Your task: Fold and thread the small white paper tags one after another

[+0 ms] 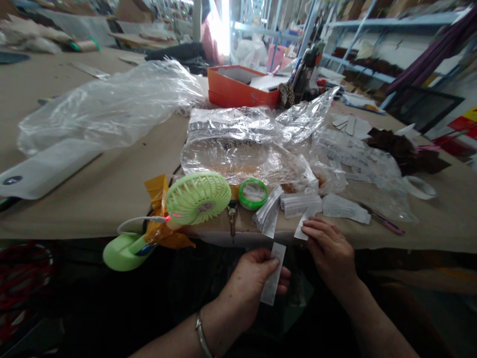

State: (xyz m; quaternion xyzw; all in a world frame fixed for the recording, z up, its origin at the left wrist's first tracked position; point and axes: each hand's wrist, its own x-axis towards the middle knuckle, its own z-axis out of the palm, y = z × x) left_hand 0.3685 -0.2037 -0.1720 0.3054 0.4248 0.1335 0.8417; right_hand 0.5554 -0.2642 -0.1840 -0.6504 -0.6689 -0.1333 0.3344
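Bench (112, 199): brown, strewn with plastic bags (112, 104).
Left hand (253, 278): pinching paper slip (274, 273).
Right hand (330, 248): on edge slip (303, 226), grip unclear.
Handling: thin paper wants a fingertip pinch.

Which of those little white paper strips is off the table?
The paper strip pinched in the left hand, hanging below the table edge. The other strips lie on the table, one touched by the right hand.

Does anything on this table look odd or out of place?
Yes: the green fan is bound with crumpled yellow tape at the near edge of the table, its base hanging off: a makeshift fix.
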